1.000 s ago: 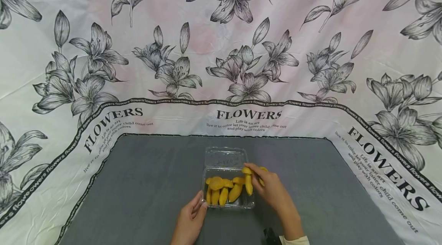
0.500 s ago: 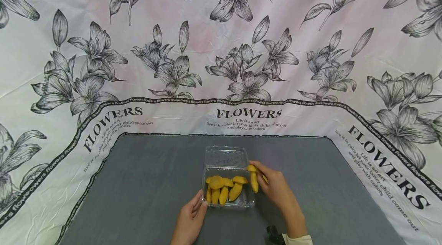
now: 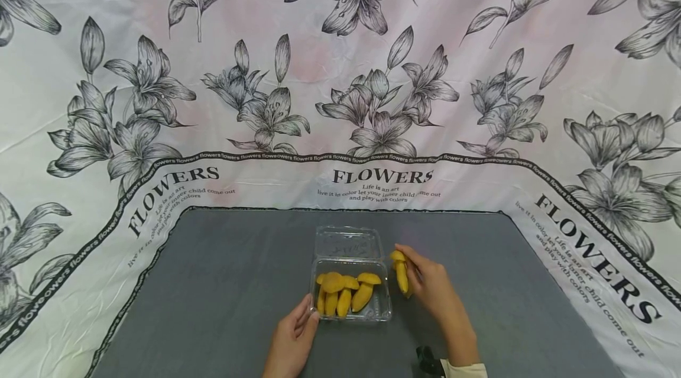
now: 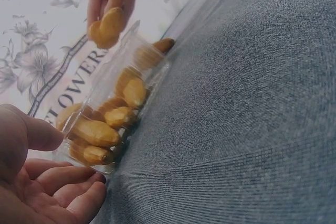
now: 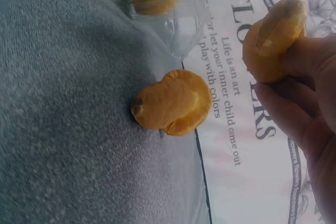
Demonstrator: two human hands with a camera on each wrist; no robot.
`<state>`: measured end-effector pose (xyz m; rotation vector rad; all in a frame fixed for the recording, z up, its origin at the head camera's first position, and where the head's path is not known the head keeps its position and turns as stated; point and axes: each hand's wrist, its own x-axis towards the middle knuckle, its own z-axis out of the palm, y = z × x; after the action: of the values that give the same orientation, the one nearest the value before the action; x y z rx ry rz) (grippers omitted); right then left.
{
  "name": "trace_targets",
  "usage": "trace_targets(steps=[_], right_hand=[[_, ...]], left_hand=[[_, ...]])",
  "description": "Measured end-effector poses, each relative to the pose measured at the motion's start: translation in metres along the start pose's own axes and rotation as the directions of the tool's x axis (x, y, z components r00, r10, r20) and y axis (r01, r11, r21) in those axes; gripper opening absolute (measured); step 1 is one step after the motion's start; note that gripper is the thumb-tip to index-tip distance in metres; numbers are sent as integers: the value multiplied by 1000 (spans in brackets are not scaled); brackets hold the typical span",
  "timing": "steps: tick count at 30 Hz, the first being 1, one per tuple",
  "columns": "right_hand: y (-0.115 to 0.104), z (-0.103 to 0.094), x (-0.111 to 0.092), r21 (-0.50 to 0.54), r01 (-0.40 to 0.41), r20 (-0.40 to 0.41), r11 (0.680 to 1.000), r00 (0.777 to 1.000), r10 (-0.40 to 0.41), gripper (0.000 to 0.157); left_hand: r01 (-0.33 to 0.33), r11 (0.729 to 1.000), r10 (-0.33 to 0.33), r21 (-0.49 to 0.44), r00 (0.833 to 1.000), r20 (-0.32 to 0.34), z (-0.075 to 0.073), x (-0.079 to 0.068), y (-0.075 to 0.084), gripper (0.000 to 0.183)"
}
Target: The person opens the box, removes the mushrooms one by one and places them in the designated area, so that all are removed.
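Observation:
A clear plastic clamshell box stands on the table, its lid folded back. Inside, several yellow mushrooms lie side by side, caps toward the lid. My left hand holds the box at its near left corner, thumb on one side and fingers below. Just past the box's right wall, my right hand pinches one yellow mushroom between thumb and fingers, above the table. Beneath it another mushroom lies on the cloth; in the head view the held one and the hand mostly hide it.
Dark grey cloth covers the table. A white flower-printed curtain borders it at the back and both sides. A dark object shows at the right wrist, beside a pale sleeve.
My right hand has moved right with the mushroom, from over the box's right edge to outside the box. The left hand and the box stay put.

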<state>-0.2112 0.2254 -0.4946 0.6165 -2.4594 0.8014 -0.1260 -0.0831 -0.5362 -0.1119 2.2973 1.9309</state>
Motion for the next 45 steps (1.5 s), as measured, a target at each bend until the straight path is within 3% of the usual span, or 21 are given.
trace_targets(steps=[16,30,45], right_hand=[[10,-11,-4,-40,-71,-23,997,997,71,44],[23,-17,-11,-67,-67,-55,995,996,64,44],[28,-22,-15,-73,-197,2,978,980,198,40]], left_hand=[[7,1000,-7,-3,1000,-17,1,0,0,66],[22,1000,-22,0,999,-25,2,2,0,67],[-7,1000,7,-11,1000,-21,2,-1,0,65]])
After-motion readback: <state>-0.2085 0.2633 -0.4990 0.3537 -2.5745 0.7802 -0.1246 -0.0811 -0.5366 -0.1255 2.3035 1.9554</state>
